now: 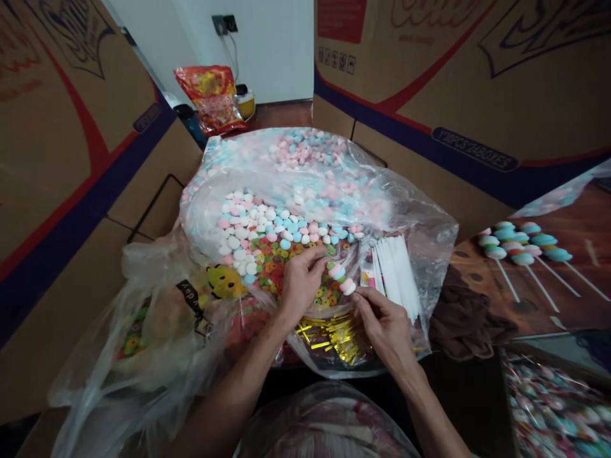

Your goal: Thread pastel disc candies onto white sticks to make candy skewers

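My right hand [384,321] pinches the lower end of a candy skewer [340,277], strung with pink, blue, white and green pieces. The skewer tilts up to the left. At its upper end, my left hand [303,280] has its fingertips pinched together by a small green gummy ring [330,250]; the grip itself is partly hidden. Beneath both hands lie many loose gummy rings [277,261] in red, orange, yellow and green. Behind them spreads a heap of pink, blue and white marshmallow-like candies [248,219]. White sticks [394,273] lie bundled right of the skewer.
Gold twist ties [341,337] lie near the front edge. Clear plastic [429,235] surrounds the candies. Several candy skewers [520,242] rest at right beside a brown cloth [470,318]. Large cartons [458,83] stand behind. A box of wrapped candies [558,407] sits lower right.
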Demonstrator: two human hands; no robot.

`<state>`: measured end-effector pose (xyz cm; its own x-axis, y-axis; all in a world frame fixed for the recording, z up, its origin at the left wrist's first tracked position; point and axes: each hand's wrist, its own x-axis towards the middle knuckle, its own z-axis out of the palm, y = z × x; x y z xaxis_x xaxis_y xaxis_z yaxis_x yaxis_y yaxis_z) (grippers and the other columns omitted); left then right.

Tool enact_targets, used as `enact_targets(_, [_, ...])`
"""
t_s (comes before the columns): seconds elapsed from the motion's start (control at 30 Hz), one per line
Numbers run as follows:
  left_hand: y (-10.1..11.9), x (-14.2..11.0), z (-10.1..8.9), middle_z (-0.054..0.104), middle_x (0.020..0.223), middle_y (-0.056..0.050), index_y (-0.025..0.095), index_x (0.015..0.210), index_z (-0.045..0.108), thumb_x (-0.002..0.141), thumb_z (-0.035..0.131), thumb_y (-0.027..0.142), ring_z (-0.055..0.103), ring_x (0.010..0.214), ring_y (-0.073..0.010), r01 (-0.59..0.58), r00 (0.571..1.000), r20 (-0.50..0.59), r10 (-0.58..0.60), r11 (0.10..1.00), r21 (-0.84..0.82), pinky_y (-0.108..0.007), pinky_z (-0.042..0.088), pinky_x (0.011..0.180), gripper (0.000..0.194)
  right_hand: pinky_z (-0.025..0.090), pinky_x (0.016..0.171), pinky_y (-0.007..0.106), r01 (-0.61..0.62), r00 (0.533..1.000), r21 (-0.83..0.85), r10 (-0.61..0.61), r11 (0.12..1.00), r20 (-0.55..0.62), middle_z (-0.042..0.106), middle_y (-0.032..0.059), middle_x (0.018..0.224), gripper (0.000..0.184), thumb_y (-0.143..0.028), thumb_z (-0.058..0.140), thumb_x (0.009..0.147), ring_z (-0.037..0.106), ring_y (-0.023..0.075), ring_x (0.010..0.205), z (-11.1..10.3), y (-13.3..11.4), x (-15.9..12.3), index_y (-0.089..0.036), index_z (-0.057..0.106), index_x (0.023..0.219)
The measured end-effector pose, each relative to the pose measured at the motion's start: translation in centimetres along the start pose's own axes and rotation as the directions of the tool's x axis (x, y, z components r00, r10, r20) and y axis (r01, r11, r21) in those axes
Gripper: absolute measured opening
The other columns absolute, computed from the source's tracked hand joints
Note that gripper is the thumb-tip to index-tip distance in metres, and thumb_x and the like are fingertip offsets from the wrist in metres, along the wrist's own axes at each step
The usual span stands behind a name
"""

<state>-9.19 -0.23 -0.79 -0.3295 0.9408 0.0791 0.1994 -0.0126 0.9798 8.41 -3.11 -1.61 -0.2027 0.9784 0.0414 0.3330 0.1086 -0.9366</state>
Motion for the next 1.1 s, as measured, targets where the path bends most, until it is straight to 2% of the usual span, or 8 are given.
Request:
enact_targets(0.13, [-0.3, -0.5, 0.2, 0.073, 0.089, -0.004, 0.017, 0.096, 0.073, 0.080, 0.062, 0.029, 0.067, 0.078, -0.0161, 0.131, 0.991, 0.009, -0.131, 0.980, -0.149, -0.028, 0.055, 0.073, 0.023, 0.038, 0.053, 0.022, -0.024, 0.999, -0.044, 0.023, 0.999, -0.021, 0.055, -0.0013, 0.062, 0.031, -0.043, 0.056, 0.090, 0.046, 0.0120, 0.055, 0.0, 0.0, 0.1, -0.016, 0.071, 0.087])
enact_targets(0.33, [0.8, -0.7, 0.1, 0.071, 0.082, 0.000, 0.018, 0.085, 0.073, 0.074, 0.069, 0.032, 0.062, 0.071, -0.0108, 0.243, 0.970, 0.048, -0.239, 0.924, -0.295, -0.022, 0.052, 0.066, 0.019, 0.038, 0.053, 0.020, 0.014, 0.999, -0.084, -0.017, 0.996, -0.033, 0.054, -0.0024, 0.060, 0.029, -0.040, 0.055, 0.091, 0.046, 0.0106, 0.054, -0.1, 0.2, 0.2, -0.016, 0.069, 0.082])
enact_targets(0.63, [1.2, -0.9, 0.3, 0.073, 0.088, -0.003, 0.017, 0.085, 0.068, 0.065, 0.080, 0.038, 0.065, 0.082, -0.0131, 0.326, 0.943, 0.105, -0.317, 0.806, -0.494, -0.026, 0.054, 0.075, 0.032, 0.037, 0.052, 0.019, 0.111, 0.991, -0.193, -0.123, 0.975, -0.053, 0.054, -0.0027, 0.059, 0.027, -0.035, 0.054, 0.093, 0.047, 0.0096, 0.051, -0.2, -0.6, 0.0, -0.016, 0.069, 0.082])
enact_targets(0.77, [1.3, -1.0, 0.1, 0.070, 0.085, -0.002, 0.017, 0.085, 0.068, 0.062, 0.082, 0.037, 0.064, 0.078, -0.0114, 0.356, 0.932, 0.121, -0.343, 0.796, -0.489, -0.023, 0.054, 0.073, 0.033, 0.036, 0.051, 0.019, 0.116, 0.991, -0.220, -0.128, 0.969, -0.041, 0.053, -0.0035, 0.058, 0.027, -0.034, 0.053, 0.093, 0.045, 0.0088, 0.051, -0.2, -0.7, 0.1, -0.016, 0.067, 0.080])
enact_targets(1.0, [1.6, -1.2, -0.6, 0.068, 0.088, -0.002, 0.017, 0.092, 0.069, 0.064, 0.083, 0.034, 0.062, 0.077, -0.0104, 0.354, 0.934, 0.098, -0.344, 0.849, -0.392, -0.019, 0.049, 0.066, 0.036, 0.034, 0.052, 0.019, 0.151, 0.988, -0.256, -0.153, 0.955, 0.012, 0.051, -0.0045, 0.059, 0.024, -0.029, 0.051, 0.094, 0.044, 0.0083, 0.052, -0.3, -0.5, -0.1, -0.017, 0.063, 0.077])
enact_targets(1.1, [1.5, -1.2, -0.8, 0.067, 0.086, -0.002, 0.016, 0.095, 0.068, 0.066, 0.082, 0.035, 0.062, 0.077, -0.0106, 0.385, 0.923, 0.167, -0.347, 0.844, -0.373, -0.020, 0.050, 0.069, 0.037, 0.036, 0.055, 0.019, 0.206, 0.978, -0.224, -0.205, 0.953, 0.027, 0.055, -0.0035, 0.063, 0.021, -0.028, 0.051, 0.095, 0.049, 0.0087, 0.055, -0.5, -0.4, -0.3, -0.017, 0.063, 0.081])
